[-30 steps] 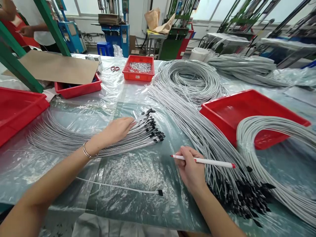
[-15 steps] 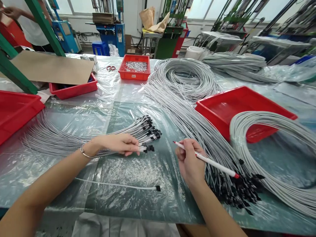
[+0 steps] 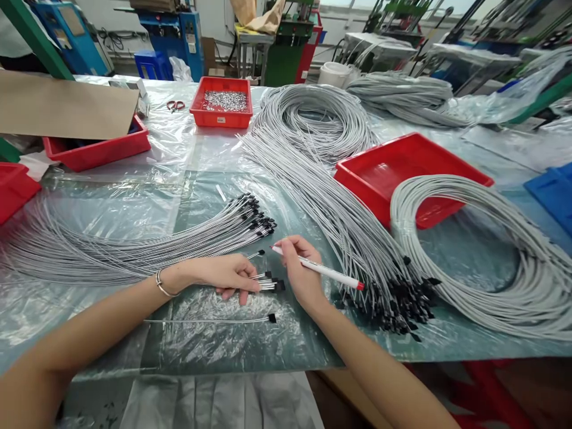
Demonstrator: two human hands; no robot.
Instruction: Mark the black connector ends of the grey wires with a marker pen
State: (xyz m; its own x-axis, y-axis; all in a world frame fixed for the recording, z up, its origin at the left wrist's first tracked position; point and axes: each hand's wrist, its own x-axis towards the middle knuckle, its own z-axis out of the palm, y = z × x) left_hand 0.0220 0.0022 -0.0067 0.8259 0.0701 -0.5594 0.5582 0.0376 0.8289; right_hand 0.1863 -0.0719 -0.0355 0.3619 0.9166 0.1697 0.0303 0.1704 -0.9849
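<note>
Head view: the left hand (image 3: pixel 230 275) now sits closer to the single cable (image 3: pixel 223 321), palm down, grip clamped on several cable ends (image 3: pixel 269 286) over the counter (image 3: pixel 196 351). Right hand (image 3: pixel 302 274), fingers curled, grips the marker (image 3: pixel 330 273), tip leftward.

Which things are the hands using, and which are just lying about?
In use:
- slim white pen with red ends, in the right hand
- few thin grey cables with black ends, in the left hand
- bigger bunch of matching cables, probably, beside that hand

Seemingly just lying about:
- red-handled scissors
- flat brown cardboard sheet
</note>
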